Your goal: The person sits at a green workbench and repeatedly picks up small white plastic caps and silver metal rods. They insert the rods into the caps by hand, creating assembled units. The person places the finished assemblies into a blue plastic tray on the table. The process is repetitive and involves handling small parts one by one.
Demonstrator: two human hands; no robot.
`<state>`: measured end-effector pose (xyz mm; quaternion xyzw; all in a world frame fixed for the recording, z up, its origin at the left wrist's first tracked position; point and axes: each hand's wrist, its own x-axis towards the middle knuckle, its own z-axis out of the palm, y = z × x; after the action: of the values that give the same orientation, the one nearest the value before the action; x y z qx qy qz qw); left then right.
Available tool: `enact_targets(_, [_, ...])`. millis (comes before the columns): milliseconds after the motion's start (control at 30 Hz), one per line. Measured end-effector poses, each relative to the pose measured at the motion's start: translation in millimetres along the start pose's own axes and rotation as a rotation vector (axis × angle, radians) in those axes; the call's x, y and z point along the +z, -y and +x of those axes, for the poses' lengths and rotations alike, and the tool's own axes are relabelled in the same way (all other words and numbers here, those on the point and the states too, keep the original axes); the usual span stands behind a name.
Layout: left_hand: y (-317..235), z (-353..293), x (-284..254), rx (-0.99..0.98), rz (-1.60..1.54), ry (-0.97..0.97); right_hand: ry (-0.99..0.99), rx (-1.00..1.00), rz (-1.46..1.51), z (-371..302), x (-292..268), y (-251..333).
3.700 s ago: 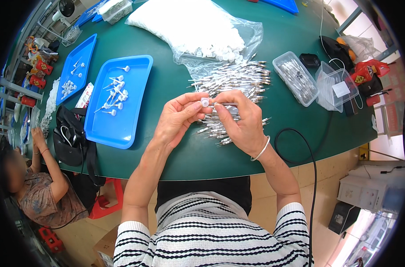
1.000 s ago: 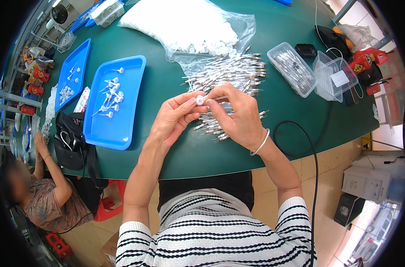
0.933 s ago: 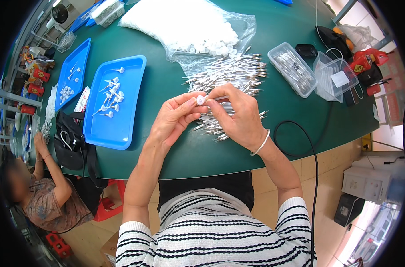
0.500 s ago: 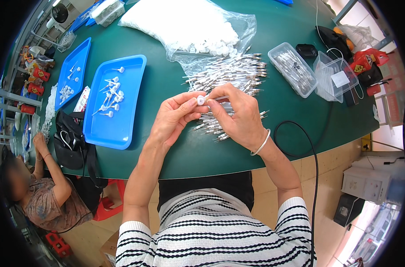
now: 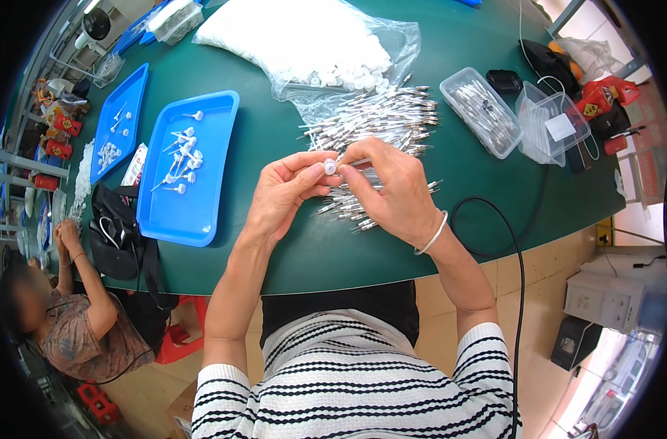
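Note:
Between thumb and fingers, my left hand [image 5: 295, 189] pinches a small round white plastic cap [image 5: 330, 167]. My right hand [image 5: 389, 192] is closed on a thin white rod [image 5: 362, 162], its inner end meeting the cap. How far the rod sits in the cap is hidden by my fingertips. Just beyond and under my hands lies a heap of thin white rods with metal tips [image 5: 381, 117]. Behind the heap, a clear plastic bag [image 5: 289, 44] spills many white caps onto the green table [image 5: 304, 267].
A blue tray [image 5: 215, 212] on the left holds several capped rods; another blue tray [image 5: 139, 88] lies beyond it. A black bag [image 5: 117, 241] sits beside them. Rods fill a clear box [image 5: 483, 110] at right, near a black cable [image 5: 511, 234]. A co-worker [image 5: 92, 322] sits at far left.
Both hands stay almost in place, still holding the cap and rod together. The cap has turned slightly in my fingers. The whole view has shifted a little.

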<state>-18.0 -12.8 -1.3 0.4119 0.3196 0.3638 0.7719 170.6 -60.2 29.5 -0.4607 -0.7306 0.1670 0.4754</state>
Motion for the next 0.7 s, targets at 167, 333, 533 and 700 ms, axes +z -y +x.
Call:
enact_targets(167, [1.4, 0.6, 0.6, 0.034, 0.043, 0.000, -0.030, -0.009, 0.006, -1.0, 2.9, -0.2])
enact_targets(333, [1.9, 0.4, 1.4, 0.069, 0.107, 0.002, -0.007, -0.020, -0.016, -1.1, 2.0, -1.0])
enact_targets(533, [2.1, 0.4, 1.4, 0.086, 0.149, -0.006, 0.014, -0.029, -0.041, 0.3, -0.8, -1.9])
enact_targets(700, [0.6, 0.1, 3.2, 0.084, 0.163, -0.018, 0.025, -0.035, -0.046, 1.0, -2.0, -0.9])
